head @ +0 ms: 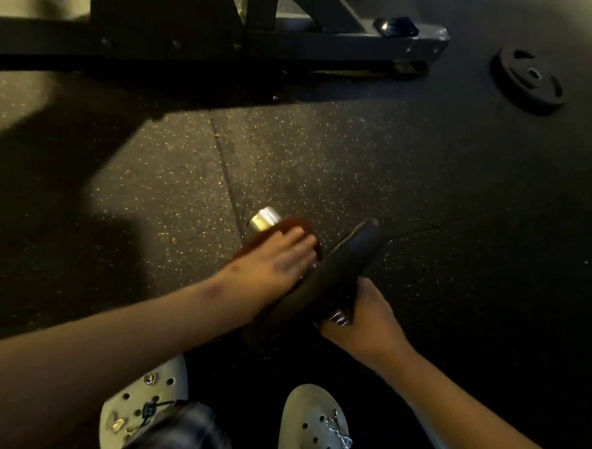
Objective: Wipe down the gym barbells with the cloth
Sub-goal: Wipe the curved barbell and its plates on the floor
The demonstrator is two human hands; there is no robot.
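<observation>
Dark rubber floor [323, 158], flecked with pale specks and crossed by a seam, fills the head view you are looking down on. Across the top runs a heavy grey machine frame [328, 40] with bolted feet, throwing a wide shadow over the left side. Far to the upper right, well apart from everything else, 1 spare disc [528, 79] lies flat on the floor.

Near the middle, just below the seam, you have the barbell [264, 219]; only its short chrome end shows, pointing up and left. A reddish-brown cloth [289, 223] covers the metal right behind that end. Your left hand [280, 260] lies on top of the cloth, fingers [304, 239] stretched along it and bent down over the bar, so the cloth is held against the metal; the thumb is hidden.

Just to the right of that hand, a black plate [340, 263] sits on the bar, standing on edge and tilted, its rim toward you. Your right hand [362, 314] grips the lower rim of the plate, with fingers curled under it and rings showing.

At the bottom edge you can see 2 white clogs [314, 423] with charms, and a checked trouser leg [180, 428] over the left one.
</observation>
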